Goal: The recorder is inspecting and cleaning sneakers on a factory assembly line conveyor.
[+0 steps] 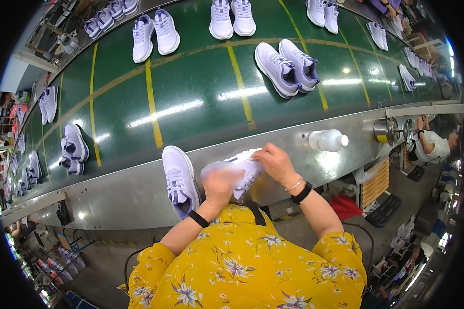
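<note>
Landmark: the steel ledge [139,193] along the near edge of the green conveyor belt [191,92].

Far left, above the ledge on the belt: a pair of lilac-and-white sneakers [73,149], partly bent by the lens edge; more pairs beyond it are too small to make out.

On the ledge, left of centre: single lilac sneaker [178,181], sole down, toe pointing up toward the belt. Its heel is partly covered by the left wrist.

Just right of it, over the ledge: second sneaker [237,172], held off the surface, tilted on its side. Left hand [219,185] is blurred; fingers look curled around the toe end, exact grip can't be read. Right hand [276,164] has fingers closed on the upper or heel end, hiding that part.

Right of the hands, on the ledge: white plastic bottle [327,140] lying on its side.

Above the ledge, belt centre-right: another sneaker pair [287,66], fully visible.

Far right end of the ledge: metal cup [384,130], then another person's arm [432,144], cut off by the rim.
</note>
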Tool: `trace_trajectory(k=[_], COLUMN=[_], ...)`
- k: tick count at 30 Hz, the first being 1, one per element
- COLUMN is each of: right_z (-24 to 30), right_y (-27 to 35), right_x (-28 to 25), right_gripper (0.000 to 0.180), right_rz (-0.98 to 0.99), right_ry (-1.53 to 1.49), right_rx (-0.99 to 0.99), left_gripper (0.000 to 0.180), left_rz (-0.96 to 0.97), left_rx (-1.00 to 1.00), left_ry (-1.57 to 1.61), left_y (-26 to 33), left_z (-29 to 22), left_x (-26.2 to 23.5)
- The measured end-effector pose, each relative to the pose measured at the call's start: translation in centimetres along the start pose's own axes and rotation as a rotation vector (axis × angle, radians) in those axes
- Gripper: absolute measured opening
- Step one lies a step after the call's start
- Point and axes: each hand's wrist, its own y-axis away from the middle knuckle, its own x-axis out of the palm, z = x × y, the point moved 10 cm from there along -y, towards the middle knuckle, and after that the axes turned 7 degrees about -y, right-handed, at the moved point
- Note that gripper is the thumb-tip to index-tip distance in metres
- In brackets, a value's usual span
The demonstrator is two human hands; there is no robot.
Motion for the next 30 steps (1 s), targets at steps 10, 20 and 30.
trace_trajectory(k=[10,20,30], right_z=[2.6,1.3,-3.7], right_y=[-0.4,0.3,3.7], right_x=[3.9,1.0,-2.7], right_gripper=[0.011,0.01,0.01], right_rz=[0.022,-0.174,-0.34], right_ry=[-0.021,0.109,-0.012], right_rx=[-0.071,-0.018,0.214], left_gripper=[0.044,0.047,0.044], left_rz=[0.0,-0.023,-0.012], left_rx=[0.008,0.048,0.061], left_ry=[-0.002,-0.015,-0.02], left_y=[0.4,0.5,0.4], left_z=[0.1,-0.3,-0.5], left_x=[0.4,0.5,0.4])
